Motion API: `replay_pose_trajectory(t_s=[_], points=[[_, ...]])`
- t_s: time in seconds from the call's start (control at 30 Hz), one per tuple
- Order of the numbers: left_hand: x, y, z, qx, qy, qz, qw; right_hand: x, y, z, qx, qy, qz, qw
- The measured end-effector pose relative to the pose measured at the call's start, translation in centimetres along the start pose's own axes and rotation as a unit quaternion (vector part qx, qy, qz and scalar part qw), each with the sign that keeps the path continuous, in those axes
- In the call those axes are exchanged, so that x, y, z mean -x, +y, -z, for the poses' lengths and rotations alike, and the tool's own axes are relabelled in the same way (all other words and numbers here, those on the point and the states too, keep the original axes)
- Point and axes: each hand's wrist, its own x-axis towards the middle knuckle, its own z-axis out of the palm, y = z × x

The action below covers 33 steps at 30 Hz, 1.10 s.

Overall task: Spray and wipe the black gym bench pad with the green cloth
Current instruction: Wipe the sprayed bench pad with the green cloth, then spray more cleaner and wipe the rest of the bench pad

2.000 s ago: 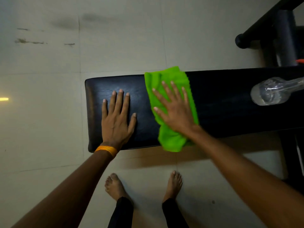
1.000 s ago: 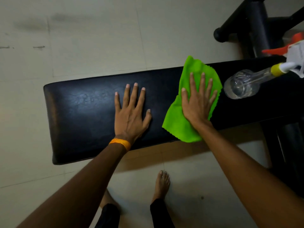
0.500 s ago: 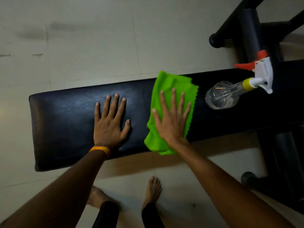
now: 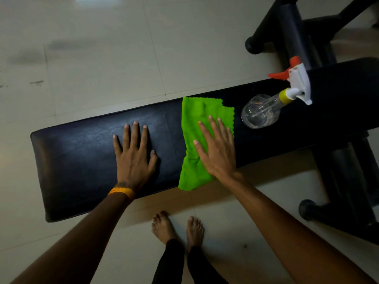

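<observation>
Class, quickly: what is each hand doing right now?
Left hand: open, flat on the black bench pad, holding nothing.
Right hand: open, fingers straight, pressing the green cloth onto the pad.

The black bench pad (image 4: 78, 160) stands on a pale tiled floor (image 4: 102, 68); the left hand (image 4: 133, 158) rests flat on its bare middle, fingers spread; just beside it the green cloth (image 4: 194, 124) lies across the pad, near corner overhanging the edge, the right hand (image 4: 219, 148) flat on top; a clear spray bottle (image 4: 264, 111) lies on its side near the cloth.
</observation>
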Motion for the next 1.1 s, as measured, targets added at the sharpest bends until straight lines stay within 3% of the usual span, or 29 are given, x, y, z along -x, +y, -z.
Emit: replay_pose_trajectory(t_s=[0.07, 0.17, 0.37, 0.53, 0.83, 0.93, 1.0, 1.1], points=[[-0.1, 1.9, 0.4, 0.025, 0.008, -0.009, 1.000, 0.7, 0.7, 1.8, -0.075, 0.058, -0.045, 0.994], [-0.4, 6.6, 0.4, 0.086, 0.024, -0.084, 0.992, 1.4, 2.4, 4.8, -0.145, 0.167, -0.109, 0.969], [-3.5, 14.8, -0.3, 0.115, -0.013, -0.110, 0.987, 0.1, 6.5, 9.2, -0.277, 0.300, -0.228, 0.884], [-5.2, 17.6, -0.4, 0.111, -0.089, -0.060, 0.988, -3.7, 9.5, 12.5, -0.338, 0.207, -0.170, 0.902], [-6.1, 19.1, 0.1, 0.081, -0.078, -0.044, 0.993, -5.9, 10.0, 16.5, -0.362, 0.167, -0.080, 0.914], [-6.7, 20.0, -0.3, 0.073, -0.065, -0.051, 0.994, -4.4, 11.2, 16.5, -0.352, 0.192, -0.086, 0.912], [-7.1, 20.8, -0.7, 0.063, -0.066, -0.069, 0.993, -2.8, 12.3, 16.2, -0.374, 0.183, -0.100, 0.904], [-7.5, 21.4, -1.9, 0.042, -0.072, -0.088, 0.993, 1.0, 13.9, 15.2, -0.343, 0.144, -0.121, 0.920]])
